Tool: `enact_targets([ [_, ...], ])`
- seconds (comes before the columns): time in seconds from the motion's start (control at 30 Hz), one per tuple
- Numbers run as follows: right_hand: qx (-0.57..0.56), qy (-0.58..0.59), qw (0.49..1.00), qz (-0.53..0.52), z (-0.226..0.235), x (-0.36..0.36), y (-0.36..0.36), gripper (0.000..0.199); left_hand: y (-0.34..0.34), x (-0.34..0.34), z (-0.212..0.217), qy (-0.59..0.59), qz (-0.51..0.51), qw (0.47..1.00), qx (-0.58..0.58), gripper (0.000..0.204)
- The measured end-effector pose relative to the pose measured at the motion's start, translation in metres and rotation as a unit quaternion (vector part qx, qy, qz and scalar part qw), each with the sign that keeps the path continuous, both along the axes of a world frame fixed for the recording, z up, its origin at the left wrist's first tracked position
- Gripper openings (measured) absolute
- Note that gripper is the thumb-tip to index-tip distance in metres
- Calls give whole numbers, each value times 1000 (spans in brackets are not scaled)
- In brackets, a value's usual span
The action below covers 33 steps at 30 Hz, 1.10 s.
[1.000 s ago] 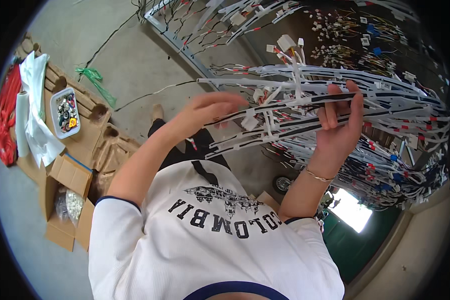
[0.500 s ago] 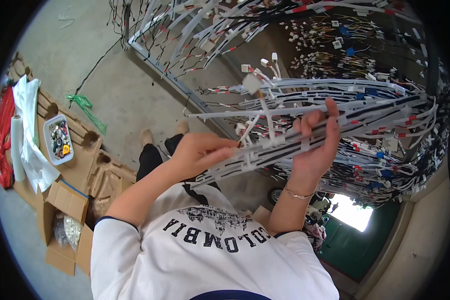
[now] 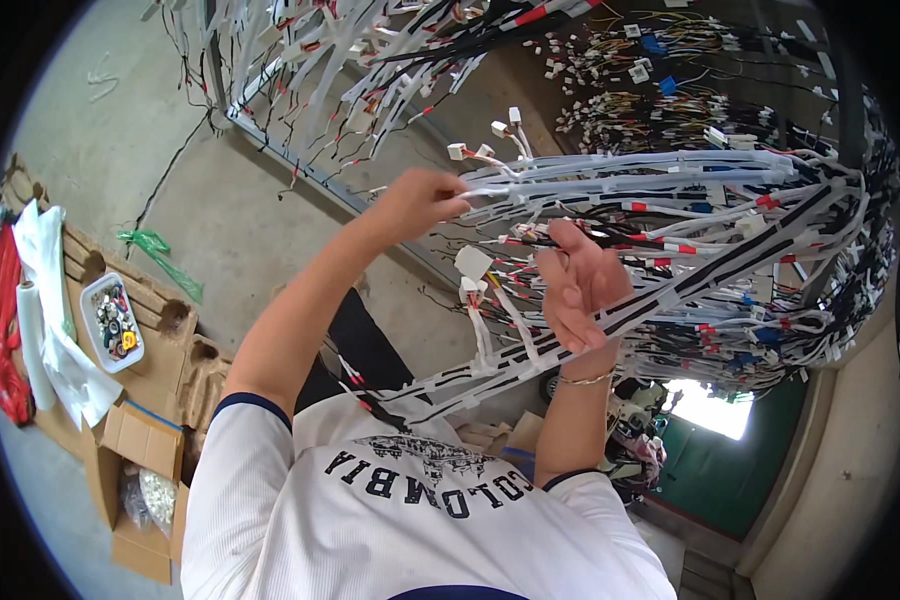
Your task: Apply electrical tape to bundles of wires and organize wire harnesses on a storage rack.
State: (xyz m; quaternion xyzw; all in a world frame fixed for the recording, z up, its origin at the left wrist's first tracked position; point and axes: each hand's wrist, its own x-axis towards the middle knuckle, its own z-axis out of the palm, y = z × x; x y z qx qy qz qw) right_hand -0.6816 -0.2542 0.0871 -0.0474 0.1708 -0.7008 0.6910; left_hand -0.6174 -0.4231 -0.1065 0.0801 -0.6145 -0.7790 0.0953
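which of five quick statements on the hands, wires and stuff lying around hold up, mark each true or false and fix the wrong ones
1. The left hand pinches the end of a white-sleeved wire bundle. True.
2. A bracelet is on the left wrist. False: the bracelet is on the right wrist.
3. A black-striped wire bundle crosses the lower part of the right hand in this view. True.
4. The green plastic lies inside an opened cardboard box. False: the green plastic lies on the floor.
5. The red bundle lies to the right of the white sheeting. False: the red bundle is to the left of the white sheeting.
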Motion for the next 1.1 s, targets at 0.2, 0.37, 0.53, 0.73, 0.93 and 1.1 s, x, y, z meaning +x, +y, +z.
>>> enact_targets([
  [0.2, 10, 57, 998, -8, -1, -14, 8, 58, -57, 76, 29, 115, 62, 991, -27, 15],
  [0.37, 3, 139, 990, -21, 7, -5, -12, 84, -76, 104, 18, 125, -143, 951, 244, 35],
  [0.53, 12, 175, 984, -30, 2, -4, -11, 67, -63, 109, 20, 150, -290, 861, 390, 68],
  [0.73, 26, 180, 982, -51, -2, -1, -11, 52, -62, 147, 16, 75, -215, 954, 194, 80],
  [0.93, 22, 180, 983, -43, -3, -5, -6, 52, -36, 170, 17, -61, -135, 985, 89, 27],
  [1.1, 12, 193, 981, -33, -4, -14, -9, 45, -31, 176, 16, 24, -163, 971, 173, 24],
])
